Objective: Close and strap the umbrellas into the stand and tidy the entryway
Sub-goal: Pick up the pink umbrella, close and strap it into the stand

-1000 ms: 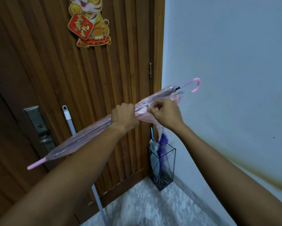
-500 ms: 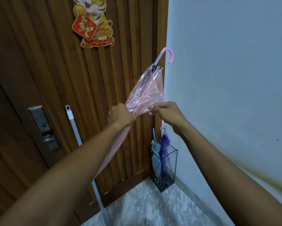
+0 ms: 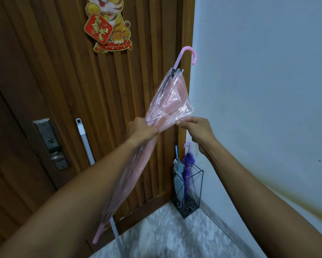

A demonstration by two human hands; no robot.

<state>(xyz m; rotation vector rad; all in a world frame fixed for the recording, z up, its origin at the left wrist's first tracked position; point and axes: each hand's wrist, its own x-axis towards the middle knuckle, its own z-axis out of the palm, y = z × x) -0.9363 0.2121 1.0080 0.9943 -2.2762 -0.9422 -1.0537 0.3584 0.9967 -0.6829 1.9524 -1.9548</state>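
Observation:
I hold a closed transparent pink umbrella (image 3: 170,101) tilted steeply, its pink hook handle up near the door frame and its pink tip down at the lower left. My left hand (image 3: 142,130) grips it around the middle. My right hand (image 3: 195,130) pinches the loose canopy edge or strap just right of the shaft. The canopy above my hands flares loosely. In the floor corner stands a black wire umbrella stand (image 3: 198,185) with a purple umbrella (image 3: 187,168) and a pale blue-handled umbrella (image 3: 177,171) inside.
A slatted wooden door (image 3: 63,90) with a metal lock plate (image 3: 50,144) and a tiger decoration (image 3: 108,25) fills the left. A white mop pole (image 3: 85,144) leans on the door. A white wall (image 3: 268,90) is on the right, above a marble floor (image 3: 165,239).
The pink umbrella swung from nearly horizontal to steeply upright, handle rising. My right hand pulled away from the shaft to the right, drawing the canopy edge out.

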